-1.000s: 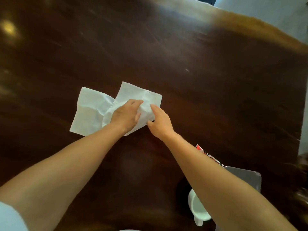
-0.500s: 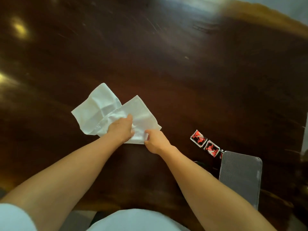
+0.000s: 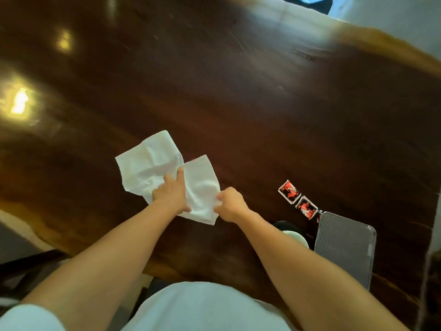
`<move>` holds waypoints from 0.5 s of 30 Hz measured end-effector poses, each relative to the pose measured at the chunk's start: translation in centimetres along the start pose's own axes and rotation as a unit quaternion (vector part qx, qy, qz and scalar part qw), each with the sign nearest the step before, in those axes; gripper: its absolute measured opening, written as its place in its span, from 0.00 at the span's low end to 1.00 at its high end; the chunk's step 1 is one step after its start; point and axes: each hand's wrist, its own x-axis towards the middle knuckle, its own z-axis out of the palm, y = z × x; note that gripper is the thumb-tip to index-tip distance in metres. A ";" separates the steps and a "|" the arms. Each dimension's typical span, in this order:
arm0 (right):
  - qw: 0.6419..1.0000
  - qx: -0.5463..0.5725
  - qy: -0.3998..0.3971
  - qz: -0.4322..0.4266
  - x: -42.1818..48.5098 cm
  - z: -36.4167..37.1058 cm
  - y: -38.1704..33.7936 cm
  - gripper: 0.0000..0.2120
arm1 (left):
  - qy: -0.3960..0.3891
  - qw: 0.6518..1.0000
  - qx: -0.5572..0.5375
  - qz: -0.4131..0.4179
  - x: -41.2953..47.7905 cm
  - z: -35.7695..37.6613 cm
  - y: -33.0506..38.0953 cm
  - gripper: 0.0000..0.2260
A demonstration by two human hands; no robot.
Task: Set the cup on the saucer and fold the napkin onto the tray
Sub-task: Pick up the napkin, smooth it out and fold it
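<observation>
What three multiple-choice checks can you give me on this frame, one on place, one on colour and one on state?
1. Where does the napkin lie?
A. On the table, left of the tray
B. On the tray
C. On the person's lap

2. What colour is the napkin?
A. Red
B. White
C. Grey

3. What is the right hand doing?
A. Lying flat, away from the napkin
B. Holding a cup
C. Pinching the napkin's near edge

Answers:
1 A: the sheet lies on dark wood, apart from the ribbed tray.
2 B: it shows plain white against the dark table.
3 C: its fingers are curled on the napkin's edge, while the left hand presses on the sheet with one finger stretched out.
</observation>
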 end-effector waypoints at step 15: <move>0.939 0.287 0.131 -0.138 -8.4 -1.8 -1.8 0.05 | 0.140 0.944 0.072 0.291 -6.7 -5.4 0.1 0.14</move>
